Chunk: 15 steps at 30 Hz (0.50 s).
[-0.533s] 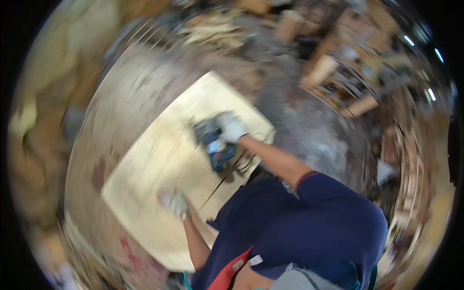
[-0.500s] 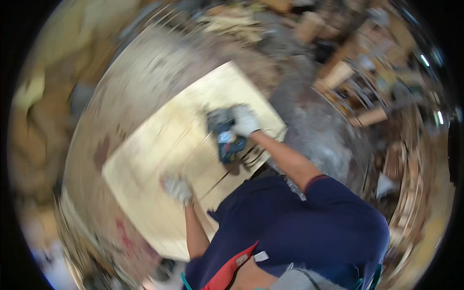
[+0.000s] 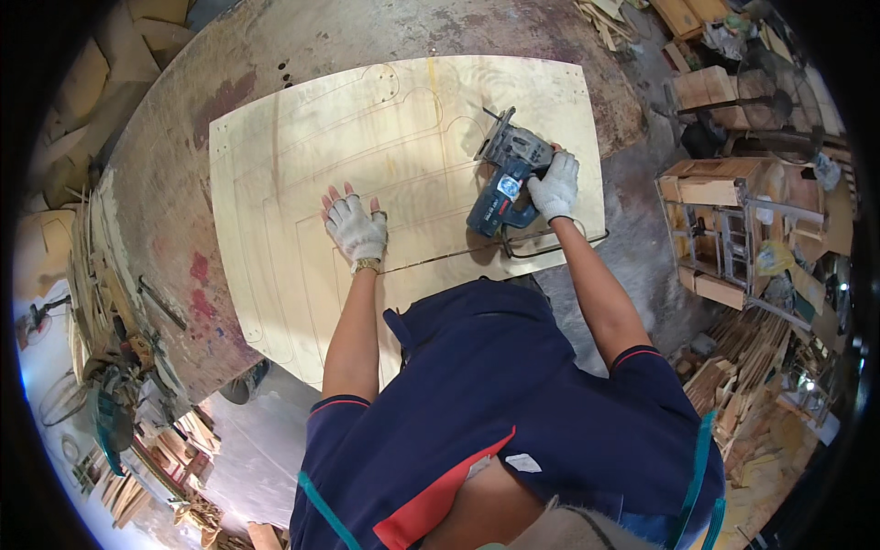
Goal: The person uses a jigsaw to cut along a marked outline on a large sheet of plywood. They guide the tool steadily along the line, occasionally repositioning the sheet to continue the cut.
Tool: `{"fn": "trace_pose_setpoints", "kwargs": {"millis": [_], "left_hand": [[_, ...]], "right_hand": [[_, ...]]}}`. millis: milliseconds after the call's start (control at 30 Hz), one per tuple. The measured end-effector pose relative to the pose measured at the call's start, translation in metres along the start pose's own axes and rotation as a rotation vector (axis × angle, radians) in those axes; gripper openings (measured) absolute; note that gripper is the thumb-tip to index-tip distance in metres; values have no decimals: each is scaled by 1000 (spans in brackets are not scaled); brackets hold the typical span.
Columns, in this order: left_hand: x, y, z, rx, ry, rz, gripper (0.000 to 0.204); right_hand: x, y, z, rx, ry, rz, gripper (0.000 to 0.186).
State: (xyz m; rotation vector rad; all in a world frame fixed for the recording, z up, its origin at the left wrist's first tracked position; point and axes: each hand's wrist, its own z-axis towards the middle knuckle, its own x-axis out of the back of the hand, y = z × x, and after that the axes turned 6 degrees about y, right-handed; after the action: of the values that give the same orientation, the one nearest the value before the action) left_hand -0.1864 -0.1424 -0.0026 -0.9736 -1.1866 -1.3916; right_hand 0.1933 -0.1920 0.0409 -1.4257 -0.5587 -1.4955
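Note:
A large pale plywood sheet (image 3: 275, 183), marked with curved and straight pencil outlines, lies on the worn table. My left hand (image 3: 356, 227), in a fingerless white glove with a watch at the wrist, is spread on the sheet with the fingers stretched out. My gloved right hand (image 3: 555, 186) is closed on a blue and black jigsaw (image 3: 507, 183), which is tipped on its side over the sheet's right part. The jigsaw's base plate and blade face away to the upper left. Its black cord (image 3: 541, 249) loops at the sheet's near edge, beside a dark straight cut line.
The stained tabletop (image 3: 156, 220) stretches beyond the sheet to the left and back. At right stand a wooden frame with metal rails (image 3: 733, 234) and a dark fan (image 3: 765, 101). Wood strips (image 3: 752, 357) are heaped lower right; more scraps lie at left.
The view has swung round and sharpened, so the sheet sits straighter and higher. My right hand still holds the jigsaw; my left hand remains at the sheet, fingers now clearly spread.

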Motion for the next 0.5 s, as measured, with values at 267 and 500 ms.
{"fn": "trace_pose_setpoints", "kwargs": {"millis": [267,500], "left_hand": [[-5,-10,1,75,66,-236,73],[-21,-42,38,605,374,-135,78]], "right_hand": [[12,35,24,108,-216,306,67],[-30,114,85,-136,66,67,67]]}}
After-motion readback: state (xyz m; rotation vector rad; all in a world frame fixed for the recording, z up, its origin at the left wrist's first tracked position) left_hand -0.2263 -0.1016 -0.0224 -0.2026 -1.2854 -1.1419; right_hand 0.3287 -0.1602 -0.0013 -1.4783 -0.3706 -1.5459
